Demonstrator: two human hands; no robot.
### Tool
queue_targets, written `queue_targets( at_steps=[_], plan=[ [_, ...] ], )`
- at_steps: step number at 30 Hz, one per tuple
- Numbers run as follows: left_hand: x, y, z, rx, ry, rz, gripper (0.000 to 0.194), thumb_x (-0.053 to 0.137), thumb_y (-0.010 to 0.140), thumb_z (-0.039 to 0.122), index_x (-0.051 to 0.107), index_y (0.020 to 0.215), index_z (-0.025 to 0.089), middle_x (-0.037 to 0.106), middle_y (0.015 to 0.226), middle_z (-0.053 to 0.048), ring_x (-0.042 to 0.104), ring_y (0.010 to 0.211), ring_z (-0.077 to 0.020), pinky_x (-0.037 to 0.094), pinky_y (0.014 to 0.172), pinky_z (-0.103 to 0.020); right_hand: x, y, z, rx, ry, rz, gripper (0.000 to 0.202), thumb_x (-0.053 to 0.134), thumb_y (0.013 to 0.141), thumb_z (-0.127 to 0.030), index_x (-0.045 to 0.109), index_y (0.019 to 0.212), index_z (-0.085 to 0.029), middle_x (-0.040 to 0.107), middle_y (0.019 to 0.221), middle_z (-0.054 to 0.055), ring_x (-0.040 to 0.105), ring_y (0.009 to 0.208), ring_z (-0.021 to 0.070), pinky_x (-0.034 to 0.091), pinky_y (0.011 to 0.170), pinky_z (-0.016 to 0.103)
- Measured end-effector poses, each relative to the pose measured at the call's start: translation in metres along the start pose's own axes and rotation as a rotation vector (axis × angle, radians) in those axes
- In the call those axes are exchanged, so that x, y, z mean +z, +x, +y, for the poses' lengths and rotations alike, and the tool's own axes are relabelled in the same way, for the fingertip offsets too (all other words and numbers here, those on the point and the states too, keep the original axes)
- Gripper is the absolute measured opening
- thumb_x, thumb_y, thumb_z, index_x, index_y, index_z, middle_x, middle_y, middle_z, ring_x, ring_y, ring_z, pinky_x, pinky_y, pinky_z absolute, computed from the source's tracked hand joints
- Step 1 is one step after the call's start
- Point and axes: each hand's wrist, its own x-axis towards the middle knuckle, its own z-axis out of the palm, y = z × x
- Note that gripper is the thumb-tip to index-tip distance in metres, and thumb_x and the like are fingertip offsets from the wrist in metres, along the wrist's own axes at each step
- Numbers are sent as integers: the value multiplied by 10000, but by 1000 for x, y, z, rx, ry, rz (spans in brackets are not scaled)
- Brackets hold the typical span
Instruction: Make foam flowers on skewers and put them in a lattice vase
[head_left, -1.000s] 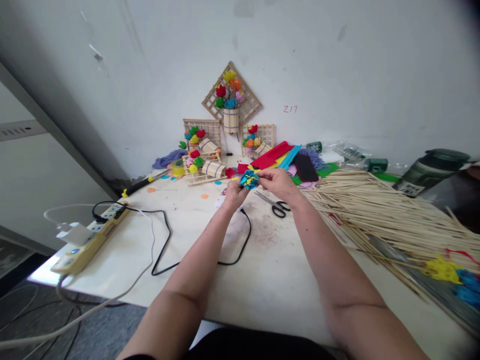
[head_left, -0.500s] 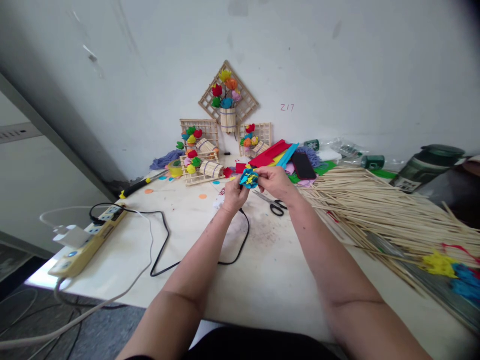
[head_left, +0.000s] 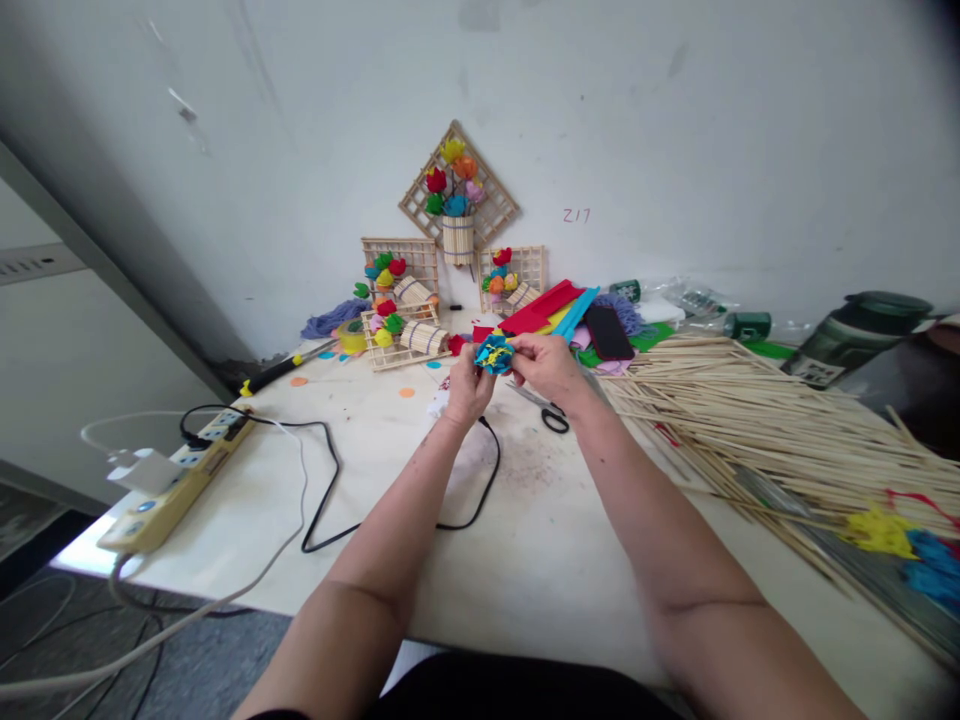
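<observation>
A blue paper flower (head_left: 493, 354) with a yellow centre is held up between my two hands, above the table. My left hand (head_left: 468, 390) is closed around its underside from the left. The fingertips of my right hand (head_left: 546, 366) pinch the petals at its right edge. Just below my right hand lie scissors (head_left: 553, 418) with black handles, partly covered by it. Strips of red crepe paper (head_left: 541, 308) and blue crepe paper (head_left: 577, 316) lie behind the hands, beside a dark phone (head_left: 608, 333).
Stick lattices with paper flowers, one a diamond-shaped lattice (head_left: 489, 216), stand at the wall. Many thin wooden sticks (head_left: 757, 400) spread over the right side. A power strip (head_left: 176, 490) and a black cable (head_left: 330, 470) lie left. A dark bottle (head_left: 855, 340) stands far right.
The blue flower has turned slightly in my fingers and shifted a little left. My right hand has moved slightly with it, its fingers still at the petals.
</observation>
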Motion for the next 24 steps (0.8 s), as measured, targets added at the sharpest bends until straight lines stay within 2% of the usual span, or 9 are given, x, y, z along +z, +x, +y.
queue_targets(
  at_steps=[4, 7, 12, 18, 24],
  plan=[
    [-4, 7, -5, 154, 78, -48, 207, 496, 792, 366, 586, 775, 181, 604, 793, -70, 530, 779, -180, 407, 733, -303, -4, 2, 2, -26, 8, 11, 167, 500, 682, -168, 648, 753, -139, 574, 519, -26, 480, 409, 64, 381, 427, 183],
    [-7, 10, -7, 228, 200, -56, 213, 531, 781, 360, 621, 677, 197, 629, 782, -64, 511, 844, -195, 385, 801, -328, -12, 3, 5, -52, -14, -34, 141, 522, 706, -197, 648, 734, -139, 563, 522, -24, 482, 428, 68, 388, 446, 194],
    [-7, 7, -12, 113, 273, -71, 271, 542, 779, 328, 613, 550, 201, 587, 593, -36, 481, 656, -162, 357, 625, -266, -30, 1, 5, -29, 13, -157, 201, 526, 735, -228, 660, 834, -116, 620, 615, 16, 503, 471, 83, 417, 485, 223],
    [-5, 2, -16, -67, 225, -187, 267, 519, 800, 333, 681, 644, 188, 617, 622, -31, 538, 609, -143, 351, 592, -238, -44, 2, 2, 29, 73, -25, 244, 528, 717, -234, 658, 876, -101, 639, 619, 40, 513, 466, 94, 427, 480, 230],
    [-5, 1, -17, -72, 276, -215, 231, 546, 780, 277, 685, 620, 187, 649, 667, -41, 576, 656, -156, 373, 615, -239, -39, 2, 1, 21, 27, 11, 224, 538, 696, -213, 664, 845, -103, 649, 640, 49, 524, 491, 97, 431, 496, 225]
  ],
)
